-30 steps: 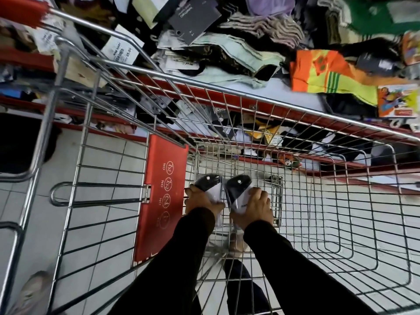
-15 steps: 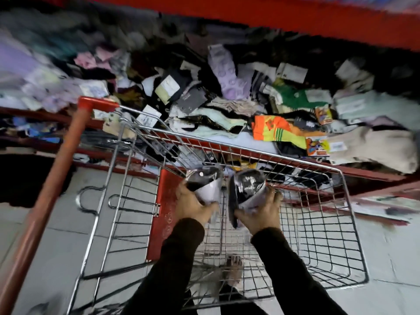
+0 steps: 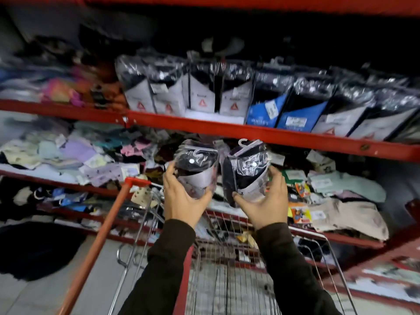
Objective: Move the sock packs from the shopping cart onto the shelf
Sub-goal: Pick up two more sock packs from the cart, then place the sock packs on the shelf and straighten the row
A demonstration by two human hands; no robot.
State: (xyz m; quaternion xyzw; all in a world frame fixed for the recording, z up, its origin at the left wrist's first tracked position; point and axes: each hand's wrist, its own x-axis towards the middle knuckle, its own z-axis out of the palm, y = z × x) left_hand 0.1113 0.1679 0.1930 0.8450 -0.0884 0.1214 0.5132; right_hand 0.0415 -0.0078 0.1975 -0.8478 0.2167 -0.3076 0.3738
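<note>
My left hand (image 3: 181, 198) grips one sock pack (image 3: 196, 169), dark socks in clear plastic with a white card and hook. My right hand (image 3: 264, 201) grips a second, similar sock pack (image 3: 246, 169). Both packs are held upright side by side, above the wire shopping cart (image 3: 227, 280) and just below the red shelf edge (image 3: 227, 130). On that shelf stands a row of like sock packs (image 3: 193, 87), white-carded at the left and middle, blue-carded ones (image 3: 284, 110) further right.
The cart's red handle (image 3: 102, 237) slants up at the left. Below the red shelf, a lower shelf is heaped with loose socks (image 3: 91, 155) and folded beige items (image 3: 345, 214). A second red beam (image 3: 227, 2) runs overhead. Tiled floor lies at the lower left.
Both hands have lifted the two packs out of the cart, up to just under the shelf edge. My view has tilted upward, bringing the row of packs on the shelf into sight.
</note>
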